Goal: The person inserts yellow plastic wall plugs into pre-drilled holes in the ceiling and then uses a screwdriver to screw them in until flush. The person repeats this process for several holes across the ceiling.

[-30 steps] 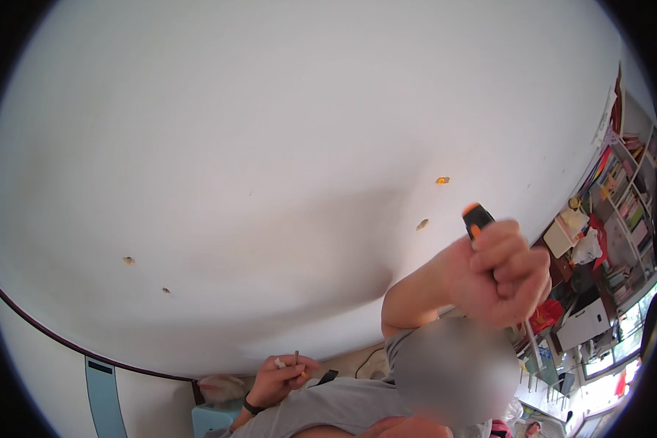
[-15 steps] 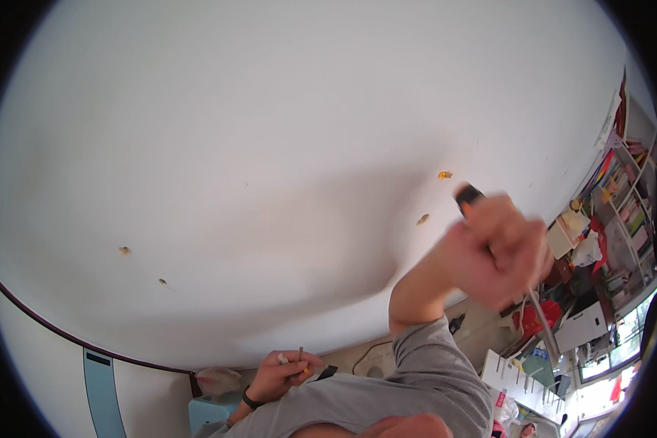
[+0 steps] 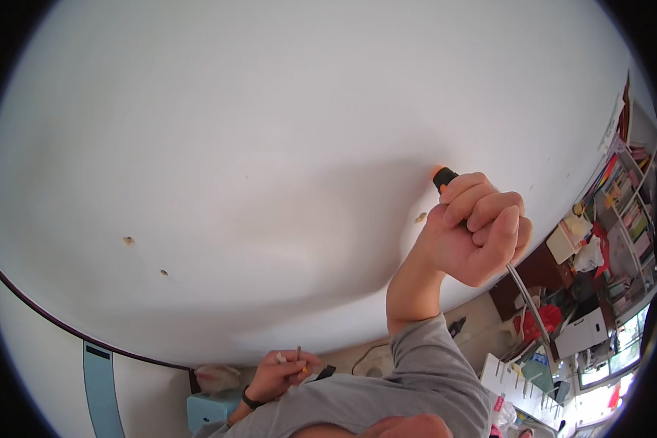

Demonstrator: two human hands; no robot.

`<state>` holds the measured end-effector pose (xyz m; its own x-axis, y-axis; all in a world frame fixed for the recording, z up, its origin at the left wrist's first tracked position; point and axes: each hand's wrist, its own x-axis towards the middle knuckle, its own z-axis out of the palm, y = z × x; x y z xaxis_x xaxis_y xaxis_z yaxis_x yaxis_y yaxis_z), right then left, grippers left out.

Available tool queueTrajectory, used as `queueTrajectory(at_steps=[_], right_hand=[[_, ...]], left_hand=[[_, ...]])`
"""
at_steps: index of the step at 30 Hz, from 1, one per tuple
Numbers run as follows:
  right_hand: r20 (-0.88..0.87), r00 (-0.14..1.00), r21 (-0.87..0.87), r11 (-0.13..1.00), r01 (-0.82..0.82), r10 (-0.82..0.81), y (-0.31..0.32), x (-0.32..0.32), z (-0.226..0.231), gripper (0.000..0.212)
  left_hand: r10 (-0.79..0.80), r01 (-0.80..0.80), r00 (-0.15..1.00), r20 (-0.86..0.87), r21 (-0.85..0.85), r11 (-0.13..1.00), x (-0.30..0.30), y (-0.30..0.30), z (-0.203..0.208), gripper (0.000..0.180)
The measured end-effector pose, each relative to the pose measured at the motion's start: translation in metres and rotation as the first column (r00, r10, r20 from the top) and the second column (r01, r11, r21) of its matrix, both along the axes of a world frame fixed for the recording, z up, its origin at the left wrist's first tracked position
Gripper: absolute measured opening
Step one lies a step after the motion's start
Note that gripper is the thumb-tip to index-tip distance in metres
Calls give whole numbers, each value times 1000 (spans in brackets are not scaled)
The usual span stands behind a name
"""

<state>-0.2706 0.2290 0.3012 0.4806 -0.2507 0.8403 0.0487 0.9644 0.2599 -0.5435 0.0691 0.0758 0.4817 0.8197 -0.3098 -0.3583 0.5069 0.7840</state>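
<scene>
My right hand (image 3: 482, 230) is raised to the white wall (image 3: 292, 117), its fingers wrapped round a screwdriver (image 3: 445, 179) with a black and orange handle. The handle's butt end meets the wall, covering the spot of the yellow wall plug. The metal shaft points back, down to the right. Just below the handle is a chipped hole (image 3: 420, 217). Low near my body, my left hand (image 3: 277, 376) pinches a small thin metal piece, which looks like a screw (image 3: 298, 353), and a small yellow-orange piece (image 3: 304, 369).
Two more holes (image 3: 128, 240) mark the wall at the left. A pale blue plastic box (image 3: 210, 410) with a bag on it stands at lower left. Shelves (image 3: 631, 212) full of books and clutter line the right, above a white rack (image 3: 518, 387).
My right hand has moved left, bringing the screwdriver's handle end onto the wall over the yellow plug. My left hand holds its place.
</scene>
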Motion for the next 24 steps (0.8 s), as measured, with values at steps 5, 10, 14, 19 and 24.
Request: queueTrajectory(at_steps=[5,10,14,19,24], right_hand=[[-112,993,40,999,-15,20,-33,18,-9,36],[-60,998,32,999,36,-34,-36,24,-10,36],[-27,1000,17,1000,-15,15,-6,18,-12,28],[-31,983,-25,983,-184,184,0,13,-7,26],[-119,975,-474,874,109,-186,-48,40,-6,21]], left_hand=[[3,-4,1000,5,9,1000,2,-1,2,29],[8,-8,1000,16,20,1000,1,-6,1,30],[6,-6,1000,11,21,1000,5,-3,1,30],[25,-26,1000,10,31,999,2,-9,0,30],[9,-9,1000,9,19,1000,4,-6,-2,30]])
